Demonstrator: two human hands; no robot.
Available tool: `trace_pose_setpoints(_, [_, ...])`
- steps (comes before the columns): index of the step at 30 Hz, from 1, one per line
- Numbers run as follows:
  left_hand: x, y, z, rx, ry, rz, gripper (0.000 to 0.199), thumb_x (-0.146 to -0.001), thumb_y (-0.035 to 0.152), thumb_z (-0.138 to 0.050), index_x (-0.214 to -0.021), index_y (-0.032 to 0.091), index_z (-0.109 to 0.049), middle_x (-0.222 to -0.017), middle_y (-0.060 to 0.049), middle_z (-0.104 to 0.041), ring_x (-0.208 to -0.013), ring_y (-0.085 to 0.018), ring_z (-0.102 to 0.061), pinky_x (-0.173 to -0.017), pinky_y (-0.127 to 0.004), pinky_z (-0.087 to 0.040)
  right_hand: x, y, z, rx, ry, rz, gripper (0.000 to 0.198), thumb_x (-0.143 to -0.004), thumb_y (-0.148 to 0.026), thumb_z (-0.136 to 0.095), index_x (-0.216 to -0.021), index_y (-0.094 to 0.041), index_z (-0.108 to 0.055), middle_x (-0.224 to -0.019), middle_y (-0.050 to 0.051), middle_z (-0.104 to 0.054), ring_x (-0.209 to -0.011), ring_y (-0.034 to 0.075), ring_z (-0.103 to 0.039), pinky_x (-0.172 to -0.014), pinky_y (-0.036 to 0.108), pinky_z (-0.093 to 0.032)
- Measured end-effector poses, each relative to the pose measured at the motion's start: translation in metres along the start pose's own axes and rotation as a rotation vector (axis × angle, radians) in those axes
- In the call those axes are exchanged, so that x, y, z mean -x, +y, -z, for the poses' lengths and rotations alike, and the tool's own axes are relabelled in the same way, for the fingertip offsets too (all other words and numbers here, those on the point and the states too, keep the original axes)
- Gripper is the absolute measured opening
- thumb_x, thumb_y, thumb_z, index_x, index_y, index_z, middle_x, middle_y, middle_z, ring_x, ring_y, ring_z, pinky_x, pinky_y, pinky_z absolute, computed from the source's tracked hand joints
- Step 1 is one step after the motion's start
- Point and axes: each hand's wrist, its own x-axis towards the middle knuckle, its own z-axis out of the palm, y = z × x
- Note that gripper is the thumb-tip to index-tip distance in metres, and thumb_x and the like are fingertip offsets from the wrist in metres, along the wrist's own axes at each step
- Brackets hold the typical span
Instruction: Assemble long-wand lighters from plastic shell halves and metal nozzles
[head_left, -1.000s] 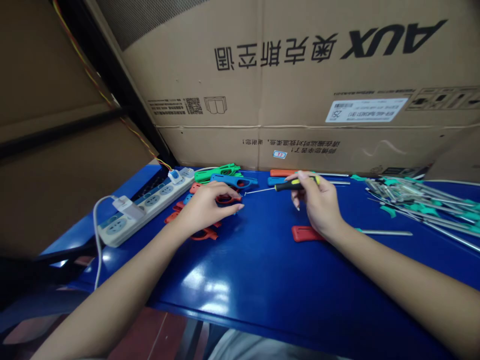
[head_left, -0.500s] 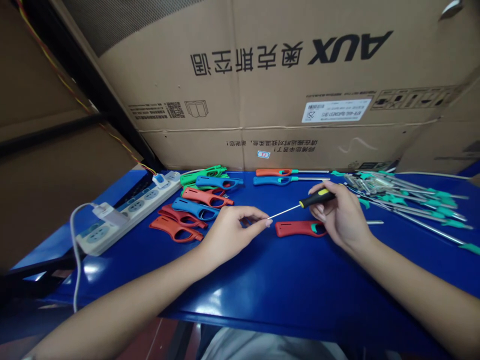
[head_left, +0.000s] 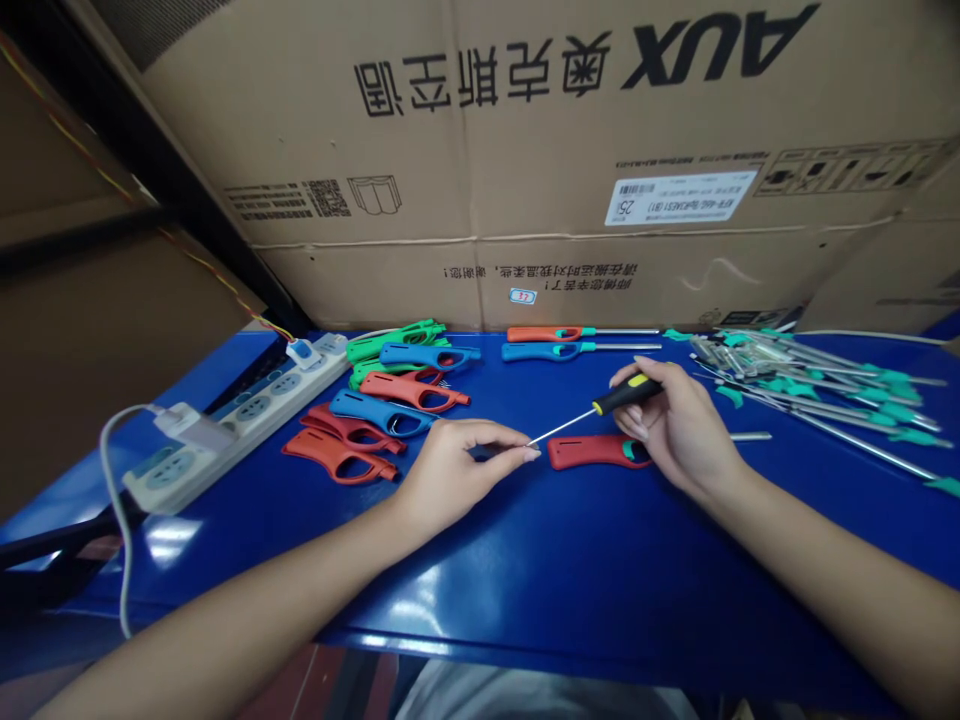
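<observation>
My right hand [head_left: 679,420] is closed around the black and yellow handle of a screwdriver [head_left: 628,393]. Its thin shaft slants down to the left, into the pinched thumb and forefinger of my left hand [head_left: 469,475]. Those fingertips cover the screwdriver's tip; whether a small part is between them I cannot tell. Under and beside my right hand, a red gas lighter [head_left: 589,452] with a green trigger lies on the blue table [head_left: 555,570], its metal tube pointing right. Left of my hands are several loose handle shells, among them an orange shell [head_left: 341,457] and a blue shell [head_left: 382,411].
A white power strip [head_left: 247,420] runs along the left side. An orange lighter [head_left: 544,334] and a blue lighter [head_left: 540,351] lie at the back. Metal tubes with green ends [head_left: 825,385] are heaped at the right. A large cardboard sheet [head_left: 540,210] stands behind.
The camera view has shifted and tilted slightly downward. Both hands keep the same hold on the screwdriver, with almost no movement between them.
</observation>
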Motion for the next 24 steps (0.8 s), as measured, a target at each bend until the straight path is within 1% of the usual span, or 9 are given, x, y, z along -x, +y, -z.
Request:
trace_pose_setpoints(6, [0.0006,-0.0009,-0.0021,-0.021,-0.029,-0.034,0.003,-0.084,0.022,-0.079,-0.084,0.02,-0.081,-0.085,0.001,-0.08,-0.077,-0.014,-0.074,-0.073,-0.022,-0.054,0.0005,-0.0005,0.0002,0.061,-0.007,0.039,0.028,-0.084,-0.043,-0.069,-0.069,-0.019,-0.07,-0.044,-0.003,-0.043,-0.039,0.01,-0.04,-0.04,0.026,-0.027])
trace_pose_setpoints(10, [0.0011,-0.0015,-0.0036,-0.029,-0.028,-0.06,0.002,-0.083,0.02,-0.079,-0.084,0.02,-0.08,-0.085,0.001,-0.08,-0.077,-0.015,-0.074,-0.074,-0.023,-0.055,0.0013,-0.0027,-0.0002,0.041,-0.008,0.036,0.028,-0.083,-0.043,-0.069,-0.069,-0.019,-0.07,-0.044,-0.003,-0.044,-0.039,0.01,-0.04,-0.041,0.027,-0.026])
trace_pose_setpoints(18, [0.0013,-0.0035,-0.0044,-0.048,-0.021,-0.075,0.002,-0.083,0.02,-0.08,-0.084,0.019,-0.08,-0.085,0.0,-0.08,-0.076,-0.015,-0.074,-0.074,-0.022,-0.055,0.0024,-0.0053,-0.0028,0.075,0.006,0.022,0.028,-0.08,-0.043,-0.069,-0.067,-0.018,-0.07,-0.043,-0.003,-0.045,-0.039,0.009,-0.039,-0.04,0.025,-0.026])
trace_pose_setpoints(21, [0.0013,-0.004,-0.0043,-0.053,-0.025,-0.088,0.002,-0.083,0.02,-0.079,-0.085,0.019,-0.08,-0.086,-0.001,-0.08,-0.077,-0.015,-0.074,-0.074,-0.023,-0.055,0.0018,-0.0047,-0.0014,0.093,-0.001,0.033,0.028,-0.082,-0.042,-0.068,-0.068,-0.018,-0.07,-0.043,-0.003,-0.045,-0.039,0.009,-0.039,-0.04,0.025,-0.027])
trace_pose_setpoints(24, [0.0015,-0.004,-0.0037,-0.052,-0.048,-0.086,0.003,-0.084,0.021,-0.078,-0.086,0.02,-0.081,-0.086,-0.001,-0.08,-0.078,-0.015,-0.074,-0.075,-0.023,-0.055,0.0013,-0.0047,0.0026,0.165,-0.023,0.074,0.029,-0.085,-0.041,-0.066,-0.069,-0.018,-0.071,-0.045,-0.003,-0.047,-0.039,0.009,-0.041,-0.04,0.024,-0.029])
